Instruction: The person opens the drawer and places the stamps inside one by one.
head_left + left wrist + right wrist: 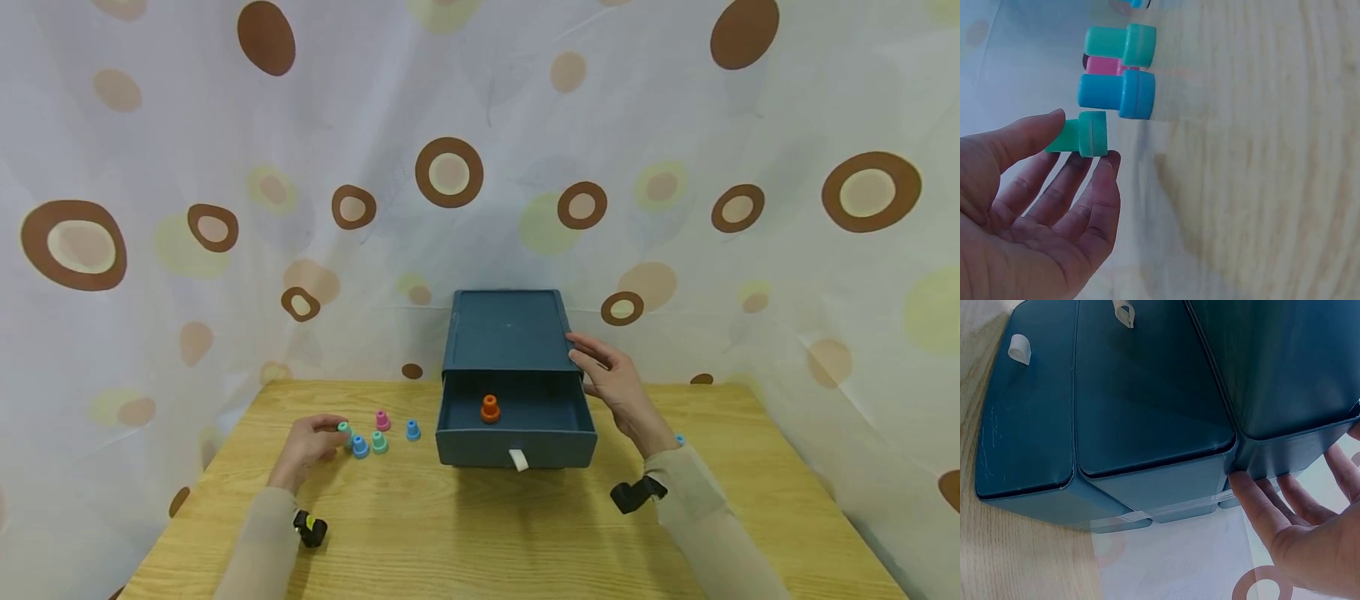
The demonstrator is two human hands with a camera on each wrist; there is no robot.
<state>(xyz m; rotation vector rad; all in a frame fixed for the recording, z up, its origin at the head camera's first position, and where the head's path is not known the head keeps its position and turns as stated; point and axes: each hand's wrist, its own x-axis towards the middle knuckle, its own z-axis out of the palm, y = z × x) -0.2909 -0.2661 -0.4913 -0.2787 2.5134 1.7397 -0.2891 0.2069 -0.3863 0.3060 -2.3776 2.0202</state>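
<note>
My left hand (311,442) is at the left group of small stepped plastic pegs. Thumb and fingers close around a green peg (1092,134), its wide base pointing away from the palm. Right beside it stand a blue peg (360,447) and a second green peg (378,442). My right hand (618,387) touches the right side of a dark blue drawer cabinet (510,329), with its fingers extended along the wall in the right wrist view. The cabinet's top drawer (517,448) is pulled out, and an orange peg (490,409) stands inside it.
Behind the left group is a pink peg (382,420), with another blue peg (413,430) nearer the cabinet. A further blue piece (679,439) shows past my right wrist. Two lower drawers (1147,394) are closed. A patterned cloth (510,108) hangs behind the wooden table (390,533).
</note>
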